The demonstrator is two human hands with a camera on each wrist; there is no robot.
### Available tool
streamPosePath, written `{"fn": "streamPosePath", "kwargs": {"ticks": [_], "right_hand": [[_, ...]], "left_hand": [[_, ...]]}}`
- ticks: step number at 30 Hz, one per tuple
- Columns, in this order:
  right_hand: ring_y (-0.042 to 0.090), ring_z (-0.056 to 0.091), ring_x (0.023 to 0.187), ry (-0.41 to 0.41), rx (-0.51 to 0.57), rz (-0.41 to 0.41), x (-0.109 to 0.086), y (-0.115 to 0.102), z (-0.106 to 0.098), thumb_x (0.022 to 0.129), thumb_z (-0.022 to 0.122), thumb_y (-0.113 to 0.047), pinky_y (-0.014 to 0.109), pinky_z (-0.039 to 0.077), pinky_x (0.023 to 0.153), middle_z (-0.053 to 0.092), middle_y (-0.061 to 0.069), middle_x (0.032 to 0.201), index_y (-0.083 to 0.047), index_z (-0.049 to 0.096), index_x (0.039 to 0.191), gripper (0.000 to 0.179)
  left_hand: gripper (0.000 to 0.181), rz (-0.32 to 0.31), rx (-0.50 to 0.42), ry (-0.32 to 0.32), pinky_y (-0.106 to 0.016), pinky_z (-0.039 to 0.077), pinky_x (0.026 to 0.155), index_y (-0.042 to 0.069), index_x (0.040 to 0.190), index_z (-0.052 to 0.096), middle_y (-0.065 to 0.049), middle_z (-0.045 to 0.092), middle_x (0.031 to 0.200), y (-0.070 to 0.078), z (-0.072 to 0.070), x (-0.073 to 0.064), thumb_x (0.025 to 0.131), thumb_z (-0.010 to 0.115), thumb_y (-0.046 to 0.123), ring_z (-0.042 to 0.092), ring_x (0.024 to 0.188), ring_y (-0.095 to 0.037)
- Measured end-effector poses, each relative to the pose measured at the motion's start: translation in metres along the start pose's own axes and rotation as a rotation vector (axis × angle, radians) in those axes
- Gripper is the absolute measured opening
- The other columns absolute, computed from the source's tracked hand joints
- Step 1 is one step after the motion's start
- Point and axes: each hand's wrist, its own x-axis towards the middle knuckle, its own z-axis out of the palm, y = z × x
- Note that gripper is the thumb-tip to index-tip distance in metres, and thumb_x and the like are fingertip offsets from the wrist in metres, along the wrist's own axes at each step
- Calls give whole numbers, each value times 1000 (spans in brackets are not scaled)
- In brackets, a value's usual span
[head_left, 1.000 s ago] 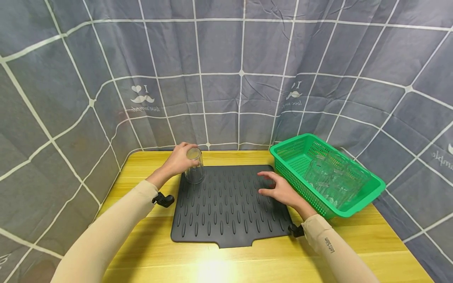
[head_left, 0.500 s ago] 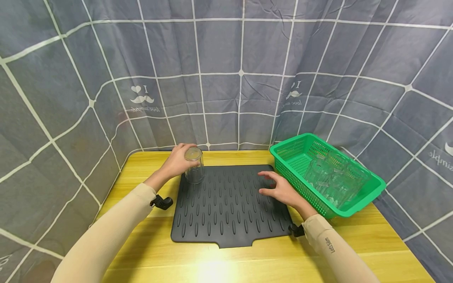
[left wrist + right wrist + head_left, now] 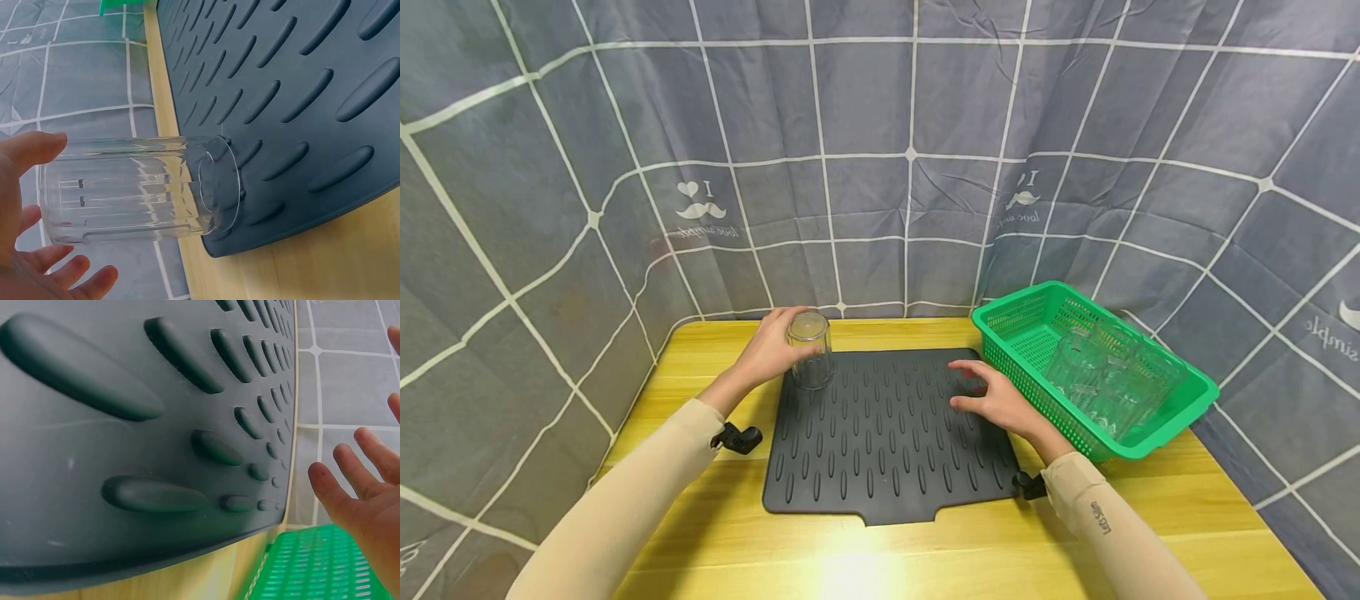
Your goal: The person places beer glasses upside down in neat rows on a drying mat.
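Observation:
A clear drinking glass stands upside down on the back left corner of a dark grey ribbed drying mat. My left hand is around the upper end of this glass. In the left wrist view its thumb lies along one side near the base, while the fingertips are spread loosely off the other side. Over the mat's right part hovers my right hand, fingers apart and loosely bent, holding nothing.
To the right of the mat is a green plastic basket, with several clear glasses grouped in its nearer half. Everything stands on a yellow wooden table. A grey checked curtain hangs behind and at both sides.
My left hand has loosened around the glass and shifted slightly left, its wrist lower. The glass keeps its place on the mat, and my right hand is nearly still.

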Motion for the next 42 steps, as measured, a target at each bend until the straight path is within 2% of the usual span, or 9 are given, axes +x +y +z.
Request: {"fn": "streamPosePath", "kwargs": {"ticks": [4, 10, 17, 24, 32, 42], "right_hand": [[44, 44, 135, 2, 3, 9, 1, -2, -1, 89, 78, -32, 63, 41, 106, 50, 11, 147, -19, 53, 144, 62], [40, 44, 137, 5, 8, 15, 3, 0, -3, 89, 78, -31, 62, 40, 107, 50, 11, 148, -20, 54, 143, 60], [43, 41, 138, 4, 35, 17, 5, -1, -6, 90, 78, -30, 64, 38, 109, 49, 11, 148, -19, 54, 143, 60], [44, 42, 138, 9, 19, 14, 3, -2, -8, 89, 78, -31, 62, 39, 109, 48, 15, 149, -17, 53, 144, 62], [46, 43, 136, 17, 29, -9, 6, -2, -14, 91, 77, -28, 63, 38, 109, 49, 18, 147, -10, 51, 146, 64], [42, 47, 132, 27, 55, -8, 7, -7, -18, 91, 76, -21, 62, 39, 109, 50, 15, 147, -14, 52, 145, 59]], "left_hand": [[80, -12, -11, 15, -66, 38, 107, 15, 154, 40, -17, 40, 152, -3, -1, -7, 87, 78, 37, 36, 141, -42], [84, -41, -23, 25, -64, 40, 105, 13, 156, 35, -20, 42, 145, -5, 0, -15, 87, 78, 33, 43, 133, -41], [87, -70, -33, 26, -65, 33, 111, 8, 157, 30, -23, 34, 156, -9, 1, -23, 88, 78, 32, 33, 144, -43], [90, -70, -54, 46, -63, 33, 112, 6, 157, 28, -24, 36, 154, -14, 2, -34, 87, 78, 29, 35, 142, -42], [91, -90, -101, 79, -60, 40, 108, 5, 157, 26, -25, 38, 152, -17, 4, -49, 87, 78, 29, 37, 141, -41], [90, -113, -144, 80, -57, 45, 104, 3, 157, 27, -25, 40, 149, -25, 11, -64, 86, 79, 26, 40, 137, -41]]}}
